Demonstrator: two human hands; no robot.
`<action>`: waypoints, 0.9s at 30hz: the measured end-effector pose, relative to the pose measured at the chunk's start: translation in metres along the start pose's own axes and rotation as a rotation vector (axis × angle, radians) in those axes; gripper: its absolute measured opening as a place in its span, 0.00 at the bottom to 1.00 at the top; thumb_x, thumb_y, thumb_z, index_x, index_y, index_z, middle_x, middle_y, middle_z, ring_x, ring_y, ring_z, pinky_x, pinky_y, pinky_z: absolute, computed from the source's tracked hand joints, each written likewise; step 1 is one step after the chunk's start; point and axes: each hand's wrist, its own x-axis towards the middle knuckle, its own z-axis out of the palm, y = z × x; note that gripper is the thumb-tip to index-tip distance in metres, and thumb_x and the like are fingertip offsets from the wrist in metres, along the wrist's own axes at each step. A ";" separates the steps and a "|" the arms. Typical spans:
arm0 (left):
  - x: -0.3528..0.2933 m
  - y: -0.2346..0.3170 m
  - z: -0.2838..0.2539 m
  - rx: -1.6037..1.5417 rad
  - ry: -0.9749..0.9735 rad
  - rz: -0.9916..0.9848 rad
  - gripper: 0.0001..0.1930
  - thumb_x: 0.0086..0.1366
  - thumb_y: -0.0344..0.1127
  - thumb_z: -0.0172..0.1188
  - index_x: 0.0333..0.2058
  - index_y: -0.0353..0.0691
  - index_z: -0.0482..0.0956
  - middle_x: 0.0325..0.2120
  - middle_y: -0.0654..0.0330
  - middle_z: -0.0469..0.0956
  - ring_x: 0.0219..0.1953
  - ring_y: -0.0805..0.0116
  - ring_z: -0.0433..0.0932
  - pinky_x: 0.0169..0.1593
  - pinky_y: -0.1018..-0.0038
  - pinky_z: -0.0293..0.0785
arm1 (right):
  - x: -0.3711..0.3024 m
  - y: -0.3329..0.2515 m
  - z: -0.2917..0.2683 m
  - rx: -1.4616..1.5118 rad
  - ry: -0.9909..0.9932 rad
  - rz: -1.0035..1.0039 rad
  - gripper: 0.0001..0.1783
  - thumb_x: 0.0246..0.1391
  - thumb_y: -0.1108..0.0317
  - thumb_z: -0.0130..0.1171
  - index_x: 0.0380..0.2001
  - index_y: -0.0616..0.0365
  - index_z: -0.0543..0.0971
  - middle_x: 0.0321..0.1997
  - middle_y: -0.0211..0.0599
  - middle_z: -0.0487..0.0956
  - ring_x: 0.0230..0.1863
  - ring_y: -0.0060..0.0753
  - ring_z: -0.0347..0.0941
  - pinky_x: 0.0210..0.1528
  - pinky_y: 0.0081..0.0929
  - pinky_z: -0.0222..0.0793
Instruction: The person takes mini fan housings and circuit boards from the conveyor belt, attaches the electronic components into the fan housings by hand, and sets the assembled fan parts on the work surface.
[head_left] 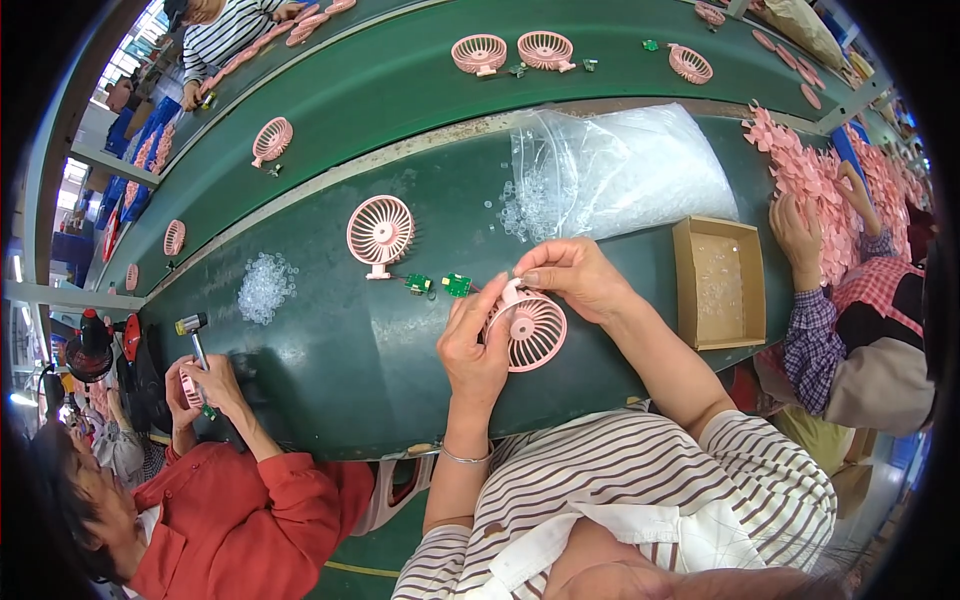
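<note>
A pink fan head (545, 338) with a ribbed round cage is in front of me, its neck pointing away. My left hand (474, 345) is closed on the left side of this fan head, with the thumb near the neck. My right hand (578, 282) is in a pinch at the neck's end; a small pale bit shows at the fingertips, too small to name. A green circuit board (457, 285) lies beside my left fingertips, with wires running toward the neck. Farther left, a second pink fan head (381, 231) rests on the table, wired to another green board (418, 285).
A clear bag (640, 170) spills small transparent rings (535, 205); more rings lie in a pile (266, 287) at left. A cardboard box (688, 290) stands right. Beyond runs a green conveyor (400, 110) with fan heads. Co-workers' hands (205, 385) work left and right (797, 235).
</note>
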 end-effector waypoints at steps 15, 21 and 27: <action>0.002 -0.001 0.001 0.110 -0.010 0.053 0.20 0.47 0.19 0.57 0.41 0.39 0.78 0.28 0.57 0.78 0.30 0.65 0.75 0.36 0.73 0.72 | 0.000 0.001 0.002 -0.162 0.033 -0.089 0.06 0.48 0.78 0.58 0.32 0.67 0.77 0.31 0.36 0.78 0.32 0.22 0.74 0.37 0.18 0.71; 0.000 -0.003 0.004 0.152 0.036 0.064 0.19 0.48 0.19 0.56 0.42 0.39 0.78 0.26 0.57 0.78 0.30 0.64 0.75 0.37 0.72 0.72 | -0.015 0.013 0.023 -0.428 0.232 -0.258 0.07 0.50 0.77 0.57 0.34 0.67 0.77 0.32 0.34 0.78 0.33 0.19 0.73 0.36 0.16 0.70; -0.009 -0.006 0.019 0.297 0.157 0.105 0.17 0.51 0.19 0.54 0.42 0.35 0.77 0.26 0.56 0.77 0.31 0.61 0.75 0.36 0.70 0.72 | -0.029 0.024 0.050 -1.058 0.297 -0.690 0.16 0.46 0.80 0.51 0.41 0.63 0.76 0.42 0.45 0.77 0.44 0.43 0.72 0.48 0.32 0.64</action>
